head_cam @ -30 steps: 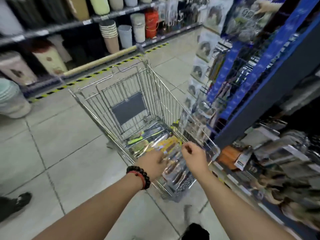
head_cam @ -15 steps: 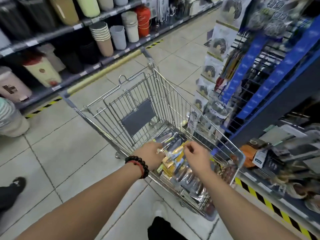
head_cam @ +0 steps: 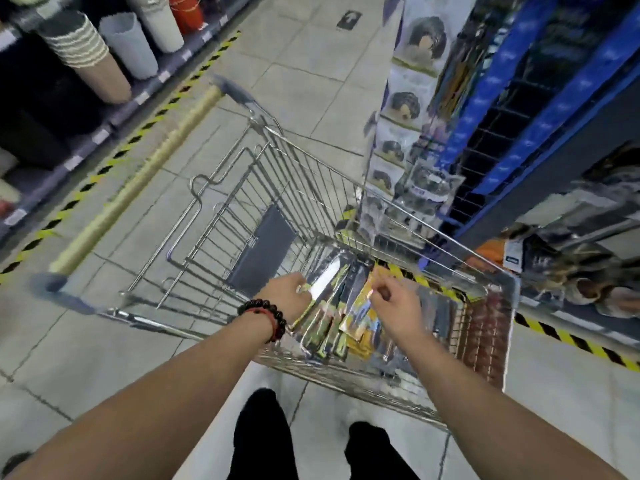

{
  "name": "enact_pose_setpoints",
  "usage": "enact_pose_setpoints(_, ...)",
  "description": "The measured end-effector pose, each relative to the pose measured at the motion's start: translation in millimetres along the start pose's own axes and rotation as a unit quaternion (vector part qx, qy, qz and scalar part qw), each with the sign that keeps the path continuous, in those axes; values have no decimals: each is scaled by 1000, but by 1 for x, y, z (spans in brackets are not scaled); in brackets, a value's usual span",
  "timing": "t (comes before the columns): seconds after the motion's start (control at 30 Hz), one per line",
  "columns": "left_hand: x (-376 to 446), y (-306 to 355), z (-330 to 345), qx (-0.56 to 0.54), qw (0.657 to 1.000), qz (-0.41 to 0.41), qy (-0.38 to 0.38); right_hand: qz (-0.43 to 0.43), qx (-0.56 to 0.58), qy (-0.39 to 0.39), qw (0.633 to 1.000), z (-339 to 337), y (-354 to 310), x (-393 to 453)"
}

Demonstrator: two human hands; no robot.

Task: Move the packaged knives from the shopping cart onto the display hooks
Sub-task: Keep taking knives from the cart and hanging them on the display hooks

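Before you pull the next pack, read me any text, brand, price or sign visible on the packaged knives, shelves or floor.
No text reads in this frame.
Yellow-backed packaged knives in the wire shopping cart: print blurred.
White price tags on the left shelf edge: too small.
Blue rack strips: pale marks, unreadable.
Dark floor sticker: a figure only, no words legible.

Upper left: shelf (head_cam: 104,133) with stacked bins (head_cam: 86,60). Centre: tiled floor (head_cam: 294,53), hazard tape (head_cam: 145,129). Upper right: blue rack (head_cam: 502,84), hanging wig packets (head_cam: 420,43).
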State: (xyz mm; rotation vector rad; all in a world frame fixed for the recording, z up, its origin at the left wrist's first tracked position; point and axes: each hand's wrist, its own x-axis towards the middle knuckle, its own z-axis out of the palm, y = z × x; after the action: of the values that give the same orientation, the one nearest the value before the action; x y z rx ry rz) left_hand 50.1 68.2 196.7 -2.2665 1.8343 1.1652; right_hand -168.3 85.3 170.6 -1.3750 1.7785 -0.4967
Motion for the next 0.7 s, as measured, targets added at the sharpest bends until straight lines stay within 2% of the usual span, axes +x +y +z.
enact_pose_setpoints(0.2, 74, -33, 3, 6, 994, 41, -97, 115, 25, 45, 992, 73, -3, 17)
enact_pose_setpoints(0.4, 143, -57, 35, -28, 988, 10, -153, 223, 47, 48, 973, 141, 12, 59)
enact_pose_setpoints(0.5, 182, -67, 66, -22, 987, -5, -159, 253, 31, 19, 967, 173, 34, 94)
enact_pose_setpoints(0.7, 244, -87, 145, -16, 984, -15, -174, 309, -109, -71, 942, 218, 95, 148)
